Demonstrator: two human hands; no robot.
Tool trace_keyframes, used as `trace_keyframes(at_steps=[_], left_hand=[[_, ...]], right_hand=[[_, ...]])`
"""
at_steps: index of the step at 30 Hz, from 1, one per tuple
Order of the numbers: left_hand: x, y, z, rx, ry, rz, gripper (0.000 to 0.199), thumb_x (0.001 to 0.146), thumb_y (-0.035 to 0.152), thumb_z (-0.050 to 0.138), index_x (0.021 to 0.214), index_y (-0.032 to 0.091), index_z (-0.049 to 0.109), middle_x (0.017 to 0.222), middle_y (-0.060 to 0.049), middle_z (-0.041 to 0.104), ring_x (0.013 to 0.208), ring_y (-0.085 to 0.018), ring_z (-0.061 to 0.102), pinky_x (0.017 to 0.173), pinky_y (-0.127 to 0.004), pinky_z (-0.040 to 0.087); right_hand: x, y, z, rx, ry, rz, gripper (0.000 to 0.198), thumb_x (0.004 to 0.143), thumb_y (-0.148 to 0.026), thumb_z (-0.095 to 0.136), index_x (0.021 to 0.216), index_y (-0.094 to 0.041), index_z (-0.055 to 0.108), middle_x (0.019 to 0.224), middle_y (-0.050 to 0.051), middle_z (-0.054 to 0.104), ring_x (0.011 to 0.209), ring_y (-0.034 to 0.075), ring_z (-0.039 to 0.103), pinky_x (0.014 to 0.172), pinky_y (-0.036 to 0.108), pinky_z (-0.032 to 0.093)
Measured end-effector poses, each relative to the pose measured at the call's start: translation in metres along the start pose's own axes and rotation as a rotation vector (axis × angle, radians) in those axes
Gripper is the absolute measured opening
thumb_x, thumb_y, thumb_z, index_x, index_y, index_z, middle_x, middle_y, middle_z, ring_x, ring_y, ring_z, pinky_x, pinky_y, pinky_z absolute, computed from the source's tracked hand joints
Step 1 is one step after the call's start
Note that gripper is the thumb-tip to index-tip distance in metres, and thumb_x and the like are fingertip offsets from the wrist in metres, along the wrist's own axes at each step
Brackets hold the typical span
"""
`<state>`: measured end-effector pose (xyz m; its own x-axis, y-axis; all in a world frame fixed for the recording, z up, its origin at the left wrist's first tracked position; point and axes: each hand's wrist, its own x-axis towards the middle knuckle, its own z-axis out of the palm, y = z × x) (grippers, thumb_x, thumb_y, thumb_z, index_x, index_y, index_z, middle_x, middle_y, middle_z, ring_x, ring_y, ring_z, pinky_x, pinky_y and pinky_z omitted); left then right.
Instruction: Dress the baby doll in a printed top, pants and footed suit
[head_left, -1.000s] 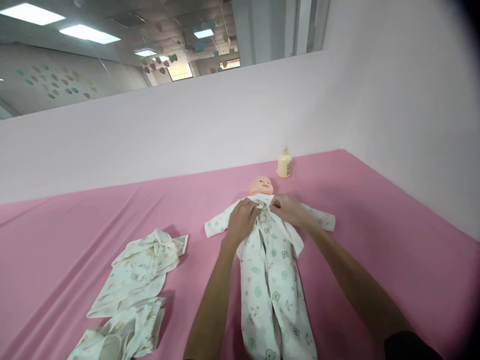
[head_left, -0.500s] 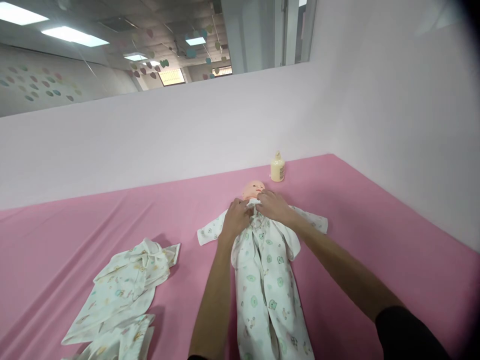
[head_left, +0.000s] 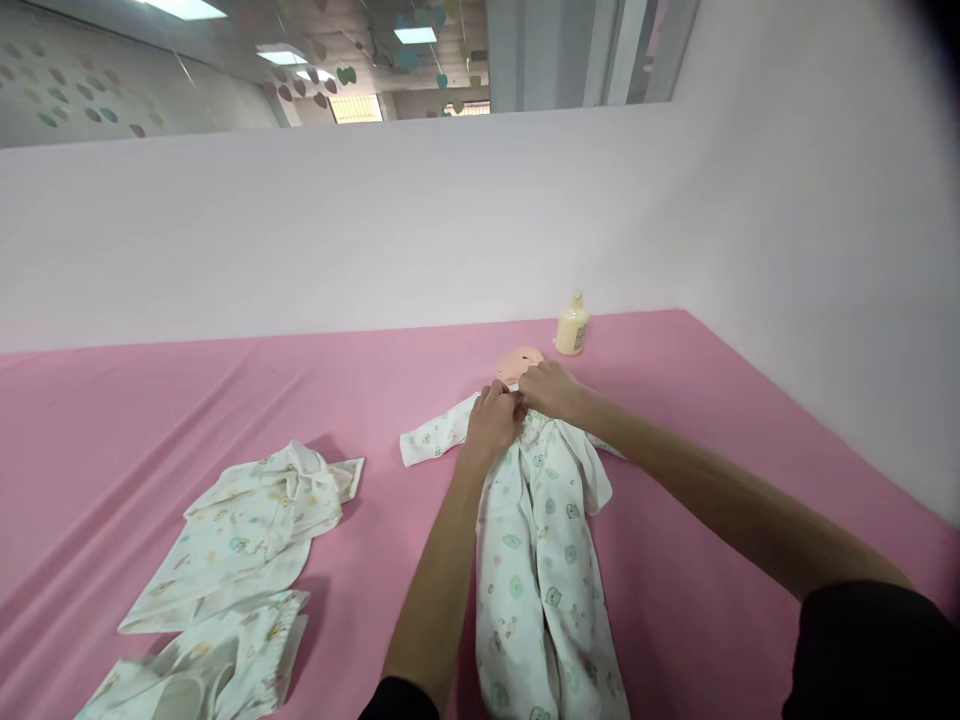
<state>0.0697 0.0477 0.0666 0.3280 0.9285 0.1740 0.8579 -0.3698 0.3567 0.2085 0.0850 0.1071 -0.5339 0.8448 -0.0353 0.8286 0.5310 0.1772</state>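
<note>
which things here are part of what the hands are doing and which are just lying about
In use:
- baby doll, lying face up
- long-sleeved white printed baby outfit on it
- left hand and right hand, together at the neckline

Apparently just lying about:
- upper crumpled printed garment, left
- lower crumpled printed garment, nearer
- cream pump bottle, upright beyond the doll's head

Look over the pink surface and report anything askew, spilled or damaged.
I see nothing spilled or damaged. The printed clothes left of the doll lie rumpled, not folded flat, and the pink sheet has long creases on that side. The doll's top flares out to one side. The bottle stands upright.
</note>
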Motion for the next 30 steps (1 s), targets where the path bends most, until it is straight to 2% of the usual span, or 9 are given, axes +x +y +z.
trace_keyframes(at_steps=[3,5,8,10,14,20,25,28,30], left_hand=[[0.002,-0.003,0.002,-0.029,0.002,0.01,0.027,0.096,0.028,0.048,0.114,0.02,0.066,0.112,-0.011,0.054,0.108,-0.027,0.051,0.093,-0.038,0.044],[0.003,-0.004,0.004,-0.038,0.015,0.012,0.026,0.096,0.025,0.047,0.113,0.019,0.067,0.113,-0.011,0.055,0.108,-0.027,0.051,0.093,-0.037,0.044],[0.007,-0.005,0.01,-0.033,0.077,0.0,0.03,0.097,0.02,0.043,0.111,0.02,0.069,0.112,-0.01,0.057,0.106,-0.025,0.053,0.088,-0.036,0.045],[0.01,-0.006,0.015,-0.035,0.129,0.002,0.033,0.097,0.018,0.041,0.114,0.02,0.069,0.112,-0.009,0.059,0.105,-0.024,0.053,0.087,-0.035,0.044],[0.014,-0.009,0.021,-0.068,0.179,0.029,0.032,0.097,0.018,0.041,0.11,0.021,0.071,0.112,-0.007,0.061,0.103,-0.023,0.053,0.087,-0.034,0.044],[0.014,-0.013,0.018,-0.127,0.184,0.023,0.031,0.097,0.018,0.042,0.107,0.021,0.071,0.112,-0.008,0.062,0.105,-0.023,0.054,0.089,-0.035,0.044],[0.011,-0.028,0.007,-0.254,0.243,-0.06,0.028,0.097,0.024,0.044,0.111,0.02,0.068,0.114,-0.008,0.062,0.108,-0.022,0.056,0.093,-0.034,0.044],[0.01,-0.045,-0.001,-0.29,0.272,-0.155,0.026,0.095,0.025,0.045,0.108,0.021,0.067,0.113,-0.007,0.063,0.103,-0.021,0.058,0.089,-0.033,0.045],[0.01,-0.057,-0.005,-0.297,0.275,-0.237,0.025,0.094,0.026,0.045,0.106,0.022,0.067,0.112,-0.006,0.064,0.1,-0.02,0.059,0.088,-0.032,0.045]], right_hand=[[0.0,0.011,0.002,0.151,0.041,0.073,0.013,0.085,-0.023,0.059,0.08,-0.013,0.065,0.084,0.013,0.067,0.081,0.022,0.062,0.067,0.029,0.039],[-0.002,0.019,0.004,0.331,0.068,0.128,0.017,0.082,-0.027,0.059,0.069,-0.016,0.056,0.072,0.005,0.059,0.069,0.016,0.053,0.06,0.027,0.033],[-0.007,0.028,0.011,0.63,0.076,0.135,0.024,0.077,-0.024,0.058,0.06,-0.019,0.041,0.059,-0.004,0.04,0.058,0.01,0.036,0.055,0.026,0.024],[-0.011,0.033,0.016,0.754,0.058,0.113,0.021,0.077,-0.023,0.055,0.061,-0.019,0.041,0.059,-0.005,0.037,0.056,0.009,0.032,0.055,0.026,0.022],[-0.012,0.038,0.026,0.73,0.064,0.111,0.017,0.084,-0.03,0.052,0.071,-0.018,0.053,0.065,-0.003,0.049,0.059,0.011,0.041,0.058,0.026,0.027],[-0.009,0.034,0.034,0.564,0.136,0.144,0.021,0.09,-0.028,0.05,0.072,-0.018,0.052,0.075,0.001,0.06,0.07,0.014,0.051,0.062,0.026,0.032],[-0.027,0.04,0.028,0.649,0.253,0.34,0.016,0.089,-0.028,0.052,0.076,-0.018,0.054,0.075,0.002,0.061,0.068,0.014,0.052,0.06,0.026,0.033],[-0.052,0.058,0.031,0.756,0.305,0.525,0.017,0.09,-0.031,0.052,0.082,-0.017,0.057,0.076,0.002,0.062,0.065,0.013,0.052,0.059,0.025,0.035],[-0.069,0.073,0.041,0.842,0.309,0.634,0.019,0.089,-0.034,0.052,0.085,-0.016,0.059,0.077,0.003,0.063,0.064,0.013,0.052,0.057,0.025,0.036]])
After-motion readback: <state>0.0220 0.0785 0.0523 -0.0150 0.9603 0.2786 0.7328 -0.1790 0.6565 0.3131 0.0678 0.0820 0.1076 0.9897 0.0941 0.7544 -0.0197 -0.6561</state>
